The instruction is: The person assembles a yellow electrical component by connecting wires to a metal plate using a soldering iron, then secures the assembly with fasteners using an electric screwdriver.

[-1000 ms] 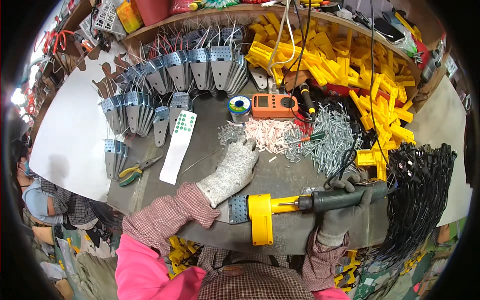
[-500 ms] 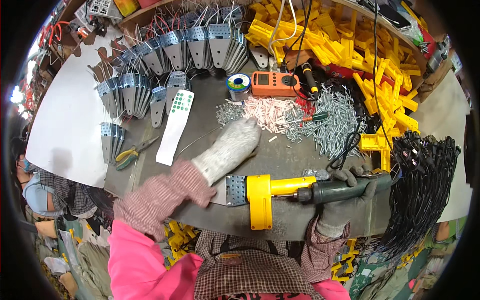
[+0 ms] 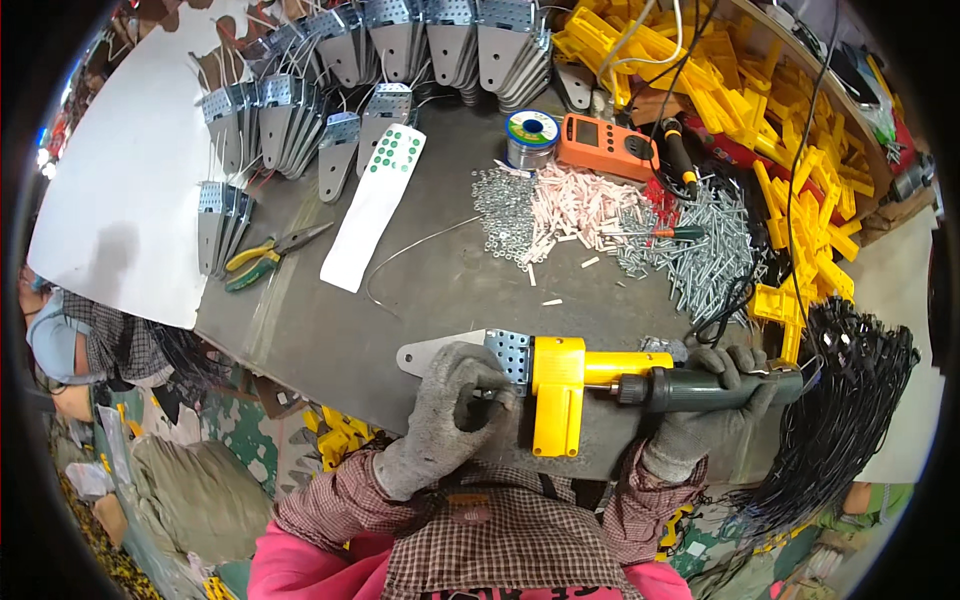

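My right hand (image 3: 690,435), in a grey glove, is wrapped round a dark green electric screwdriver (image 3: 690,390) lying level. Its bit points left at a yellow plastic housing (image 3: 558,400) with a yellow arm running to the right. A flat grey metal blade (image 3: 425,356) with a perforated bluish plate (image 3: 509,355) adjoins the housing's left side. Just below this plate my left hand (image 3: 450,405), also gloved, has thumb and fingers pinched together. A small piece seems to be at the fingertips, too small to name.
Beyond my hands lie piles of screws (image 3: 705,260), pale pink plugs (image 3: 575,205) and small nuts or washers (image 3: 503,210). An orange meter (image 3: 605,145), solder spool (image 3: 530,138), pliers (image 3: 275,255) and white strip (image 3: 365,220) are on the table. Black cables (image 3: 850,400) hang at right.
My left hand has come back from the small-parts piles to the perforated plate, its fingers now pinched. My right hand still grips the screwdriver. The whole view has shifted slightly.
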`<state>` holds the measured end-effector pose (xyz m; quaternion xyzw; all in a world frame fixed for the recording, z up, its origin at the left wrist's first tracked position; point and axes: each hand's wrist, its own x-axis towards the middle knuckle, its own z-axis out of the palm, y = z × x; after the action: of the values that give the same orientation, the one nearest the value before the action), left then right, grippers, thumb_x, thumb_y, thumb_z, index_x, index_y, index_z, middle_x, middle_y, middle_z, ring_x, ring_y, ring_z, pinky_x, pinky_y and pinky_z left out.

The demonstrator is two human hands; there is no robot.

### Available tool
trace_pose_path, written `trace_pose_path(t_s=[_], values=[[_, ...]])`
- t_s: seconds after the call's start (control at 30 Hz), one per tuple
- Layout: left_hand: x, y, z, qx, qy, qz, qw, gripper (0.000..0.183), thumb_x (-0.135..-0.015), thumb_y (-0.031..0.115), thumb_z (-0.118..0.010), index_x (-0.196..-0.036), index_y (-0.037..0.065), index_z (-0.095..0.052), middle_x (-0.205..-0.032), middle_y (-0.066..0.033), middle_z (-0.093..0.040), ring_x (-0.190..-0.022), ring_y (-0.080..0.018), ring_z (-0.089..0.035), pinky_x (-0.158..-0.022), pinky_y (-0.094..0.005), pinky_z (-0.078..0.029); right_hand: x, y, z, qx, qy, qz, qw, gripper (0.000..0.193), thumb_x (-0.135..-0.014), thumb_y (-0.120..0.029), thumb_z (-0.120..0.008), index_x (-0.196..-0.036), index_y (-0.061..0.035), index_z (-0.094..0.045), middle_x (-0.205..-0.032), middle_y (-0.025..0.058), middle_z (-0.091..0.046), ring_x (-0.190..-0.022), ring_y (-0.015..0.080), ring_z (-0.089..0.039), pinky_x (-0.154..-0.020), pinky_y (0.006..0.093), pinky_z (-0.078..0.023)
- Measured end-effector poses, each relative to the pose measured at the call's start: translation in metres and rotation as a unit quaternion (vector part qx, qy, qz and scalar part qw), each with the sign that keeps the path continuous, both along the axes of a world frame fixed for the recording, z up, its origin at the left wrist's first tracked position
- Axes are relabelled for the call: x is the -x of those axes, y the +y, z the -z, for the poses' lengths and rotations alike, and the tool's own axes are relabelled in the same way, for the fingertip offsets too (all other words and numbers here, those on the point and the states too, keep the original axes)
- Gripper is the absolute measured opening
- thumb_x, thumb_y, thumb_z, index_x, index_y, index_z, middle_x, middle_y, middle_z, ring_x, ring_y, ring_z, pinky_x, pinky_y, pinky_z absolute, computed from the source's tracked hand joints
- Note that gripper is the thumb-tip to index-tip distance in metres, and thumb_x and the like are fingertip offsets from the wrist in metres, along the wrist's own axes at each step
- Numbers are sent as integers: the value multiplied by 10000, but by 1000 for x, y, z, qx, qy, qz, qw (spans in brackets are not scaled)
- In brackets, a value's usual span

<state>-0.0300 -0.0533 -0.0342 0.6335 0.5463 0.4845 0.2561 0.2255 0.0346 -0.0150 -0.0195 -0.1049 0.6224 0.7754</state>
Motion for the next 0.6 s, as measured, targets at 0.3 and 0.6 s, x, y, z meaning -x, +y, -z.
trace_pose_path(t_s=[0.3,0.6], values=[[-8,3,-5,10,24,-3,1000,191,-784,-11,-699,-949,38,-616,-1007,-121,-581,-951,-283,-573,-826,-386,-461,0,1,1,-16,7,3,1000,207,-930,-218,-675,-1003,-99,-523,-881,12,-523,-688,110,-507,-762,283,-433],[4,14,-8,73,2,46,996,214,-753,50,-754,-938,92,-656,-966,-103,-655,-954,-316,-626,-887,-446,-480,0,-7,7,40,-41,62,996,409,-980,-456,-567,-1078,-63,-517,-909,79,-561,-777,189,-547,-820,342,-468]])
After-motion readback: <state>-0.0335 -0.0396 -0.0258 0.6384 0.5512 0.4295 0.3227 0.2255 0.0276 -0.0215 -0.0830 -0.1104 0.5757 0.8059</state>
